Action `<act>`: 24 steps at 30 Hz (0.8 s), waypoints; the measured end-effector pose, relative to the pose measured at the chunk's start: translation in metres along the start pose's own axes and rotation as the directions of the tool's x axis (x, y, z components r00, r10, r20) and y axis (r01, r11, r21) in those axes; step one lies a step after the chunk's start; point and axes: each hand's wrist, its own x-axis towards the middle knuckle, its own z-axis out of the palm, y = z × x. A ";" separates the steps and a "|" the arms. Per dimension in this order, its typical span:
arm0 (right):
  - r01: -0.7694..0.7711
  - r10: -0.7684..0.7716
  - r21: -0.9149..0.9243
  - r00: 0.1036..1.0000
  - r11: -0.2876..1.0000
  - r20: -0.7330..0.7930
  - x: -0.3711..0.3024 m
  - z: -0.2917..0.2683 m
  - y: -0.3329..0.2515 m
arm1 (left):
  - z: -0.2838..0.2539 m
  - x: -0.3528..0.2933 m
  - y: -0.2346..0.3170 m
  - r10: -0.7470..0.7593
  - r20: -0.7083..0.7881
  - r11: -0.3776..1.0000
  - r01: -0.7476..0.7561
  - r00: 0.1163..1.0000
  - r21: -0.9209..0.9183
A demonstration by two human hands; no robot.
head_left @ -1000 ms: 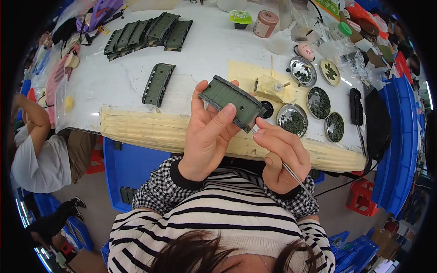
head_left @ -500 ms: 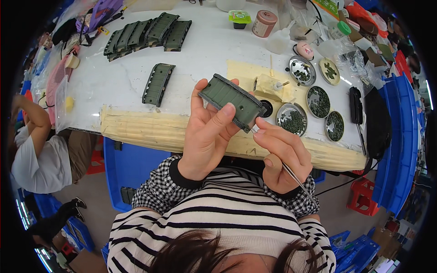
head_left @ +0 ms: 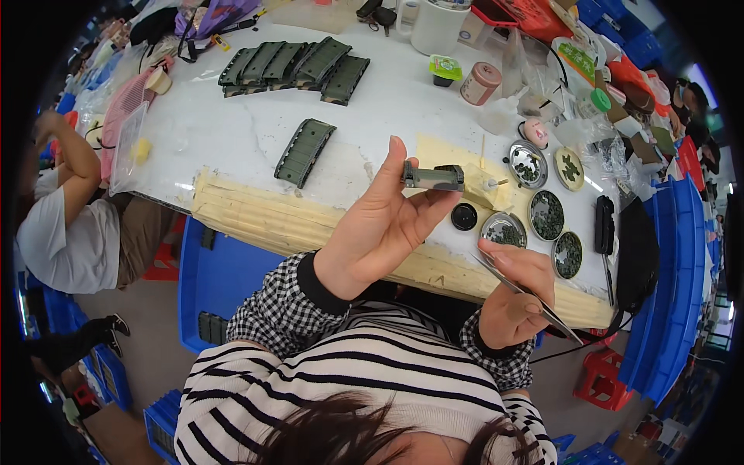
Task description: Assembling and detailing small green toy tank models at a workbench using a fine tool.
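Note:
A curved green casing with camouflage sides (head_left: 434,179) is held edge-on above the table between the thumb and fingers of my left hand (head_left: 372,232). My right hand (head_left: 515,291) is closed on metal tweezers (head_left: 556,319), its fingertips just in front of a silver dish (head_left: 488,224) of small dark green pieces. The tweezers' tips are hard to make out and whether they hold anything cannot be seen. A similar green casing (head_left: 304,151) lies by itself on the table, left of my left hand. Farther back, several more casings (head_left: 325,63) are grouped, some overlapping.
More round dishes with green pieces (head_left: 530,208) stand at the right. Near them are a wrapped block (head_left: 479,190) and a black round cap (head_left: 464,216). A white mug (head_left: 438,29), pink jar (head_left: 481,83) and green-lidded cup (head_left: 445,68) stand behind. Another person (head_left: 74,225) sits left.
My left hand has turned the casing from showing its broad ribbed face to edge-on. My right hand with the tweezers has moved away from the casing, toward the dishes. The view has shifted.

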 end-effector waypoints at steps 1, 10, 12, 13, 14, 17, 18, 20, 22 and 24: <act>0.007 -0.007 0.003 1.000 1.000 -0.001 -0.001 0.002 0.000 | 0.002 0.001 0.000 -0.013 -0.016 1.000 0.013 1.000 0.007; 0.029 -0.028 -0.015 0.998 0.999 0.054 0.001 0.001 -0.006 | 0.005 0.004 -0.003 -0.020 -0.086 1.000 0.022 0.996 0.016; 0.024 -0.023 -0.012 0.998 1.000 0.062 0.001 0.001 -0.008 | 0.004 0.004 -0.003 -0.026 -0.084 1.000 0.027 0.996 0.012; 0.024 -0.023 -0.015 0.997 1.000 0.067 0.001 0.001 -0.008 | 0.003 0.004 -0.003 -0.028 -0.081 1.000 0.029 0.996 0.011; 0.023 -0.022 -0.018 0.997 1.000 0.073 0.001 0.001 -0.008 | 0.003 0.004 -0.003 -0.029 -0.078 1.000 0.030 0.997 0.010; 0.035 -0.033 -0.018 0.996 0.999 0.077 0.002 0.003 -0.008 | 0.001 0.005 -0.004 -0.016 -0.080 1.000 0.017 0.997 0.022; 0.041 -0.039 -0.017 0.996 0.999 0.076 0.002 0.003 -0.008 | 0.001 0.005 -0.004 -0.009 -0.081 1.000 0.011 0.997 0.029; 0.037 -0.034 -0.026 0.996 0.999 0.087 0.003 0.003 -0.009 | 0.002 0.005 -0.005 -0.008 -0.089 0.999 0.011 0.996 0.032; 0.039 -0.036 -0.031 0.995 0.999 0.095 0.004 0.003 -0.010 | 0.004 0.005 -0.006 -0.012 -0.105 1.000 0.014 0.994 0.026; 0.049 -0.045 -0.036 0.994 0.998 0.099 0.005 0.004 -0.010 | 0.007 0.003 -0.006 -0.022 -0.125 1.000 0.024 0.992 0.012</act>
